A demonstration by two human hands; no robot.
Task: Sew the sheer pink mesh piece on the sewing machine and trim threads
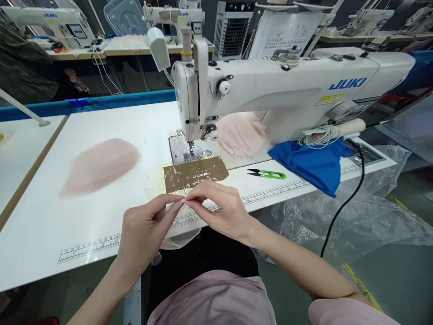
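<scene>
Wide passage over the white table point(40, 225) at left, above a flat pink cloth point(103, 164), blocked ahead by the sewing machine point(264, 85), tighter underneath above crumpled fabric point(241, 135), obstructed rightward by snips point(270, 174) and a blue cloth point(313, 164)

A crumpled blue cloth point(313, 162) lies toward the right, a coil of pale green cord point(320, 136) against its upper edge, and a black cable point(351, 201) curves down past clear, crinkled plastic sheeting point(372, 212). Farther back, a white air cooler point(233, 31) stands near a desk point(126, 53) bearing white sewing machines point(176, 18).
</scene>
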